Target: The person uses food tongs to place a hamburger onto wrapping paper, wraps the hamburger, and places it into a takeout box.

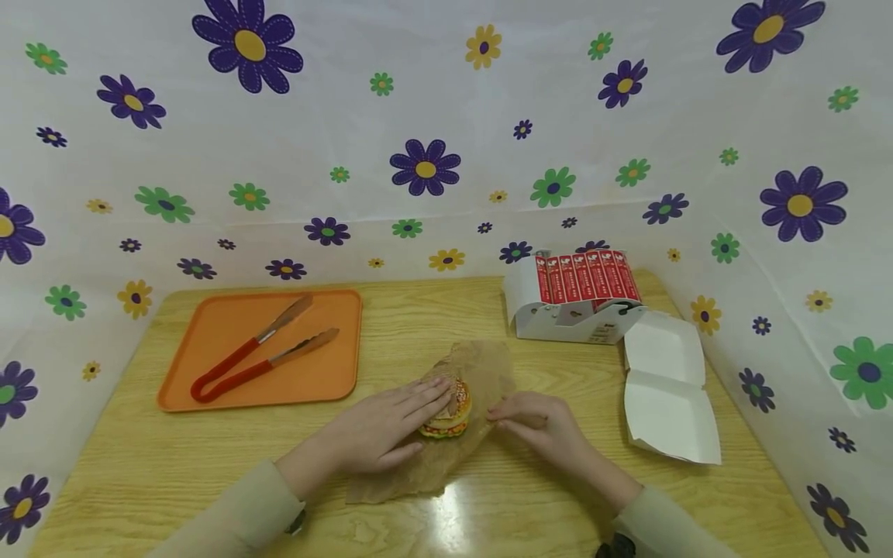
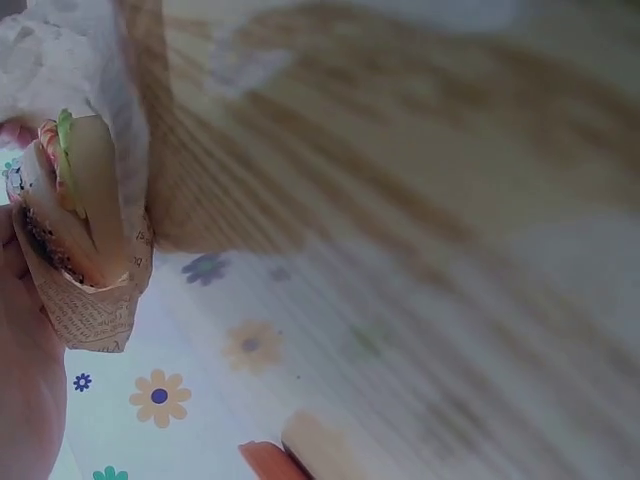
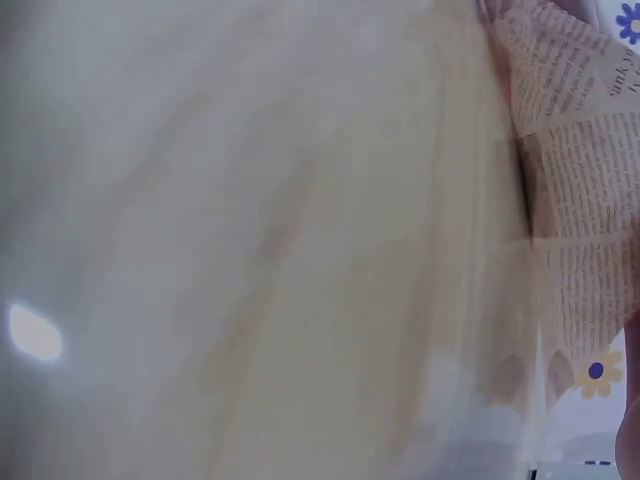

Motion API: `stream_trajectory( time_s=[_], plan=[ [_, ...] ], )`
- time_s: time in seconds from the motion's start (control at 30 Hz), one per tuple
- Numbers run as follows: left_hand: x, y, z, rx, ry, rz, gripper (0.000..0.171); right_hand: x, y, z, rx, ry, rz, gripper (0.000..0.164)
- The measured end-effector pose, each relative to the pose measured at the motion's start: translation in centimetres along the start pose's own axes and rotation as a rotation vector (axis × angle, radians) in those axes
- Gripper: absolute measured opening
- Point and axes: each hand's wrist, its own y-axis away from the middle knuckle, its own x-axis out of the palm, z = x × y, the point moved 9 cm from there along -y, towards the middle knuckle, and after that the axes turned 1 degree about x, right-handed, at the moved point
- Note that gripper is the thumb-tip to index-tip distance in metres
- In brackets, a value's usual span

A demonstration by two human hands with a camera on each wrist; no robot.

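Observation:
A burger [image 1: 456,403] with a seeded bun and a frill of green at its base lies on a brown sheet of wrapping paper [image 1: 488,364] in the middle of the table. My left hand [image 1: 384,426] rests across the burger's left side, fingers straight, with a fold of paper beneath them. To the right, my right hand [image 1: 547,426] pinches the paper's edge between thumb and fingers. In the left wrist view the burger [image 2: 90,190] sits on its side in the frame, partly wrapped. Print covers the paper [image 3: 585,190] in the right wrist view.
On the left, red-handled tongs [image 1: 240,363] lie on an orange tray [image 1: 342,310]. At the back right, a white holder [image 1: 523,287] contains several red packets [image 1: 589,277]. Beside it an empty white carton [image 1: 670,418] lies unfolded near the right edge. Flowered cloth [image 1: 391,124] surrounds the table.

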Motion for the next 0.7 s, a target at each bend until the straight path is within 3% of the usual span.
stream_trajectory(
  time_s=[0.17, 0.37, 0.53, 0.7],
  plan=[
    [0.1, 0.1, 0.1, -0.003, 0.008, 0.009, 0.072, 0.7, -1.0, -1.2, 0.114, -0.042, -0.035, 0.02],
    [0.0, 0.1, 0.1, 0.0, 0.04, 0.001, 0.069, 1.7, -2.4, -2.3, 0.163, -0.084, -0.116, 0.015],
    [-0.1, 0.1, 0.0, 0.003, 0.059, -0.003, 0.065, 3.0, -3.1, -3.2, 0.238, -0.177, -0.134, 0.014],
    [-0.1, 0.2, 0.2, -0.032, 0.127, 0.009, 0.062, 3.7, -3.2, -4.1, 0.338, -0.194, -0.184, 0.009]
  ],
)
